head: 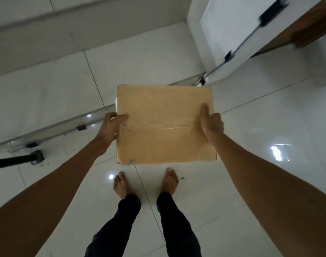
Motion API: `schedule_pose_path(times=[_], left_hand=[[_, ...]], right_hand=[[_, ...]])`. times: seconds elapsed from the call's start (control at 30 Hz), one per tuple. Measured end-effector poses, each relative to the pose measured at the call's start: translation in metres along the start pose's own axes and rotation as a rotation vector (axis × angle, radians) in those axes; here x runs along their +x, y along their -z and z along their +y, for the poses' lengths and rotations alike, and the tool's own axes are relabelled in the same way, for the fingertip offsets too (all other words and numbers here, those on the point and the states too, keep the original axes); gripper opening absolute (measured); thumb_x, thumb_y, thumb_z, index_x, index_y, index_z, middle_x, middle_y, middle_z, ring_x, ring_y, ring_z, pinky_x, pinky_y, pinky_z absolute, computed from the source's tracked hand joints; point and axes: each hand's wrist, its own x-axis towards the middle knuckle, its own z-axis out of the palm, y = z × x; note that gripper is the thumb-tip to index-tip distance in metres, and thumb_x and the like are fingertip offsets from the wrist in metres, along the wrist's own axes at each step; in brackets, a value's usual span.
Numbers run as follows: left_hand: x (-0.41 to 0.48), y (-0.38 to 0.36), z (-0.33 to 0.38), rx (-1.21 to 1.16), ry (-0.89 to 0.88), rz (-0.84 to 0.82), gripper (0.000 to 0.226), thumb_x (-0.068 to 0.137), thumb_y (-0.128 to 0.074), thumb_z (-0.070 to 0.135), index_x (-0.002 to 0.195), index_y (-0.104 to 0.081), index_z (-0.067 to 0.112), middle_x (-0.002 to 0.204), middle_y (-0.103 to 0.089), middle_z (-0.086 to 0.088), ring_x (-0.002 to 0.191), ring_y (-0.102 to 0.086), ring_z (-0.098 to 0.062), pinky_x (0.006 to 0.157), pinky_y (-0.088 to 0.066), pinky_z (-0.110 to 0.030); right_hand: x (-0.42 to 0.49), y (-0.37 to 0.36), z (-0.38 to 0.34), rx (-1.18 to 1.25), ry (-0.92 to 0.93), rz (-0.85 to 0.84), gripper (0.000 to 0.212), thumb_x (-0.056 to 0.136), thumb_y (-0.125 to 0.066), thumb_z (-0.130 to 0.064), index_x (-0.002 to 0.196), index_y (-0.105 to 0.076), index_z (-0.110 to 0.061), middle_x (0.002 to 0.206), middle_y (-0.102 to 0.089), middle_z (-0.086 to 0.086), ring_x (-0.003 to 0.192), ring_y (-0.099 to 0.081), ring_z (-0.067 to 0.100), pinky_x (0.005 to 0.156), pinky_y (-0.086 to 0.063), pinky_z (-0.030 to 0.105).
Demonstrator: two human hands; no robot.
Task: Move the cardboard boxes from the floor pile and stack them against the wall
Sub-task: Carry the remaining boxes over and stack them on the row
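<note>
A flat brown cardboard box [164,125] with clear tape across its top is held in the air above the white tiled floor, in front of my bare feet. My left hand [111,127] grips its left edge, thumb on top. On the right edge my right hand [211,123] grips it too, thumb lying up along the top face. The fingers of both hands are hidden under the box. No floor pile or stack of boxes is in view.
A grey wall [47,39] runs across the top left. A white cabinet with black handles [242,34] stands at the upper right. A black pole on a round foot [36,157] lies at the left, near a taped cable along the floor.
</note>
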Motion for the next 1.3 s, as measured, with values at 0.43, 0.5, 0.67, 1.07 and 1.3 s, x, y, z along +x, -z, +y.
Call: schedule_pose_path(times=[0.43,0.5,0.67,1.07,1.3], left_hand=[[-0.173,-0.013,0.157,0.111,-0.194,-0.167,0.087,0.05,-0.081,0.065,0.123,-0.06,0.023,0.128,-0.056,-0.014,0.102,-0.066,-0.031,0.081,-0.057,-0.05],[-0.201,-0.02,0.182,0.091,-0.233,-0.222,0.089,0.049,-0.082,0.062,0.124,-0.06,0.019,0.123,-0.061,-0.013,0.102,-0.066,-0.032,0.081,-0.057,-0.049],[-0.302,-0.053,0.238,0.083,-0.216,-0.535,0.033,0.09,-0.056,0.031,0.117,-0.063,0.013,0.108,-0.07,-0.012,0.087,-0.068,-0.026,0.065,-0.06,-0.035],[-0.446,-0.188,0.231,0.596,-0.388,-0.804,0.049,0.083,-0.062,0.057,0.11,-0.062,0.016,0.1,-0.07,-0.009,0.086,-0.068,-0.027,0.073,-0.056,-0.038],[-0.575,-0.262,0.133,0.846,-0.44,-1.088,0.053,0.088,-0.047,0.062,0.102,-0.06,0.012,0.091,-0.067,-0.011,0.08,-0.066,-0.028,0.064,-0.054,-0.036]], right_hand=[[-0.214,0.231,-0.009,0.204,0.07,0.231,0.078,0.087,-0.037,-0.072,0.133,-0.051,-0.01,0.131,-0.056,0.012,0.119,-0.052,0.034,0.101,-0.04,0.046],[-0.243,0.246,-0.009,0.231,0.059,0.267,0.08,0.087,-0.034,-0.073,0.132,-0.053,-0.009,0.129,-0.058,0.013,0.117,-0.053,0.034,0.1,-0.042,0.047],[-0.309,0.272,0.011,0.273,0.005,0.426,0.08,0.092,-0.023,-0.07,0.126,-0.054,-0.004,0.12,-0.061,0.016,0.11,-0.057,0.035,0.092,-0.043,0.042],[-0.465,0.347,0.17,0.462,-0.332,0.824,0.076,0.093,-0.025,-0.067,0.113,-0.057,-0.002,0.116,-0.061,0.016,0.105,-0.058,0.034,0.083,-0.043,0.039],[-0.594,0.335,0.319,0.595,-0.616,1.013,0.08,0.098,-0.016,-0.061,0.127,-0.054,0.004,0.129,-0.056,0.024,0.118,-0.053,0.039,0.097,-0.041,0.043]])
